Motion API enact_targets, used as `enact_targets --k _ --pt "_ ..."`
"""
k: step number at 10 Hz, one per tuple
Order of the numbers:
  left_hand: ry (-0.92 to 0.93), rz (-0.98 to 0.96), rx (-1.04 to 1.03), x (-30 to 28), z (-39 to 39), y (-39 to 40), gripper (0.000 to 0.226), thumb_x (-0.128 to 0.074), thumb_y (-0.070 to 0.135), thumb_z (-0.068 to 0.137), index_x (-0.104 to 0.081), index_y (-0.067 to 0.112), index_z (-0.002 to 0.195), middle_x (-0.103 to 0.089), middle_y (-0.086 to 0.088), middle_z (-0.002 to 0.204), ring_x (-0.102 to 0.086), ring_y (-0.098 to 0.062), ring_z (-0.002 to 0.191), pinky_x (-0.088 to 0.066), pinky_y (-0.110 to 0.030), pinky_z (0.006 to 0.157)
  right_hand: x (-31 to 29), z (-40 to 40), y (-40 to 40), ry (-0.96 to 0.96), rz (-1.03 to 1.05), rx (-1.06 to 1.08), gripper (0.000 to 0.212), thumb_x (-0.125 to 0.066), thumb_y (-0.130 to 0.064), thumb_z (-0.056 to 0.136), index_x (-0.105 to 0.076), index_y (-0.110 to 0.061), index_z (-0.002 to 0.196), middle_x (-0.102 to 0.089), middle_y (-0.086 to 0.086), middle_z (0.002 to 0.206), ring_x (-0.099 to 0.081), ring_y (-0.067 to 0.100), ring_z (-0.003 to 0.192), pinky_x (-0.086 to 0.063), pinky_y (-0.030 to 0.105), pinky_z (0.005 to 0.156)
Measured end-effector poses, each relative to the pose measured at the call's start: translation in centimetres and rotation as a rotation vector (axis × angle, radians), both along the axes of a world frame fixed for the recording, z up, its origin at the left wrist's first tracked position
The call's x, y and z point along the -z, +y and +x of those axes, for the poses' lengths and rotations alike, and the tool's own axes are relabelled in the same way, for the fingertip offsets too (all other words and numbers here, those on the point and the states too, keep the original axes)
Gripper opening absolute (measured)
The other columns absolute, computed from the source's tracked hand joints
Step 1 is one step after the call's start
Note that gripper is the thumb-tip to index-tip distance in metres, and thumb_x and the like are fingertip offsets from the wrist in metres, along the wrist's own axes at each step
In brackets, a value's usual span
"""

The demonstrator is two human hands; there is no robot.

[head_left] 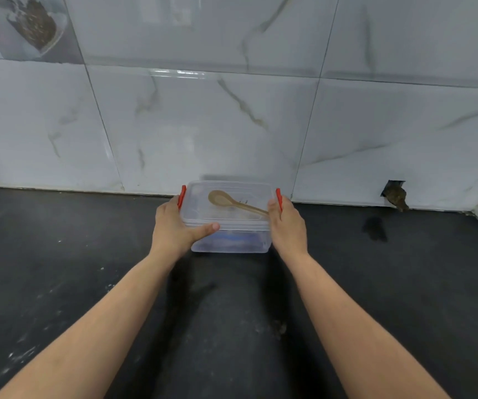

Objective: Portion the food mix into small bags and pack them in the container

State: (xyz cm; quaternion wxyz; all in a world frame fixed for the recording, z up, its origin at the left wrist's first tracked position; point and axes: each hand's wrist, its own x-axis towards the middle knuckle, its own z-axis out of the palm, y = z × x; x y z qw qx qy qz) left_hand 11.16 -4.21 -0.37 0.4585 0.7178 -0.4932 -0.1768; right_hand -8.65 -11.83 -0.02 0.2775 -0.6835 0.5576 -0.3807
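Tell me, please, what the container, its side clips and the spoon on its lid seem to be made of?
Container: likely clear plastic, slightly cloudy; blue contents show through its wall.
Side clips: probably red opaque plastic, smooth.
Spoon: looks like light wood, matte tan; bamboo is possible too.
Left hand and right hand grip the container's ends.

Two bare forearms reach forward from the bottom corners and draw closer together toward the middle, ending in hands held at the same height. The left hand [171,226] grips the left end of a clear container [229,226], thumb stretched along its near edge, fingers curled over the side. The right hand [286,226] grips the right end, thumb lying on top near the rim, its fingers hidden behind.
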Motion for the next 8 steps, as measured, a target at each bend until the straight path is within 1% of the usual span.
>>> enact_targets --k 1,2,3,4,5,6,7,8 --pt "0.007 0.008 -0.006 0.1 0.3 -2.0 0.121 -0.076 0.072 0.041 -0.037 0.021 0.143 -0.048 -0.002 0.139 -0.046 -0.020 0.128 -0.043 -0.043 0.105 0.1 0.6 -2.0 -0.031 0.028 0.011 0.054 -0.031 -0.042 0.102 -0.030 -0.015 0.149 -0.044 0.006 0.147 -0.042 0.022 0.133 -0.034 0.030 0.106" --pt "0.004 0.007 -0.011 0.1 0.6 -3.3 0.123 -0.075 0.072 0.041 -0.034 0.020 0.145 -0.048 -0.002 0.139 -0.045 -0.020 0.128 -0.042 -0.043 0.105 0.2 1.1 -3.5 -0.020 0.038 0.029 0.056 -0.030 -0.044 0.101 -0.031 -0.015 0.149 -0.044 0.006 0.147 -0.043 0.023 0.133 -0.034 0.033 0.108" --pt "-0.001 0.035 -0.010 -0.1 0.8 -4.2 0.122 -0.076 0.071 0.043 -0.032 0.021 0.146 -0.047 -0.002 0.140 -0.046 -0.021 0.128 -0.042 -0.046 0.105 0.4 1.3 -4.2 -0.003 0.030 0.037 0.056 -0.030 -0.045 0.101 -0.031 -0.015 0.149 -0.047 0.007 0.144 -0.046 0.023 0.129 -0.038 0.035 0.106" --pt "-0.004 0.044 -0.005 -0.2 0.8 -5.0 0.106 -0.084 0.056 0.053 -0.036 0.020 0.141 -0.049 -0.003 0.137 -0.048 -0.023 0.125 -0.044 -0.047 0.103 0.3 1.4 -4.7 0.004 0.033 0.032 0.056 -0.031 -0.045 0.101 -0.028 -0.018 0.150 -0.044 0.004 0.146 -0.044 0.021 0.131 -0.037 0.035 0.106" --pt "-0.004 0.053 -0.001 -0.6 0.8 -5.2 0.099 -0.085 0.051 0.054 -0.042 0.018 0.136 -0.054 -0.004 0.132 -0.052 -0.023 0.120 -0.046 -0.047 0.101 0.2 1.5 -5.1 0.019 0.043 0.032 0.056 -0.031 -0.045 0.101 -0.028 -0.018 0.150 -0.045 0.005 0.145 -0.045 0.021 0.130 -0.038 0.036 0.105" --pt "-0.019 0.064 -0.016 -0.6 0.4 -5.1 0.110 -0.081 0.062 0.051 -0.035 0.018 0.141 -0.047 -0.004 0.138 -0.047 -0.024 0.125 -0.042 -0.046 0.105 0.2 1.4 -5.2 0.058 0.067 0.026 0.058 -0.031 -0.046 0.100 -0.026 -0.015 0.150 -0.044 0.009 0.144 -0.045 0.024 0.129 -0.040 0.038 0.103" --pt "-0.091 0.074 -0.071 -1.3 -0.7 -3.8 0.110 -0.082 0.047 0.064 -0.020 0.014 0.148 -0.031 -0.007 0.150 -0.032 -0.025 0.137 -0.032 -0.040 0.110 -0.7 1.1 -4.3 0.166 0.064 0.049 0.064 -0.031 -0.047 0.100 -0.021 -0.010 0.151 -0.030 0.013 0.152 -0.035 0.029 0.136 -0.034 0.041 0.110" --pt "-0.135 -0.018 -0.106 -3.0 -1.5 -2.6 0.101 -0.081 0.045 0.068 -0.027 0.012 0.147 -0.035 -0.006 0.149 -0.034 -0.023 0.136 -0.032 -0.036 0.109 -2.3 1.0 -3.2 0.268 -0.040 0.061 0.065 -0.034 -0.048 0.099 -0.027 -0.006 0.148 -0.030 0.013 0.152 -0.032 0.028 0.137 -0.032 0.044 0.111"
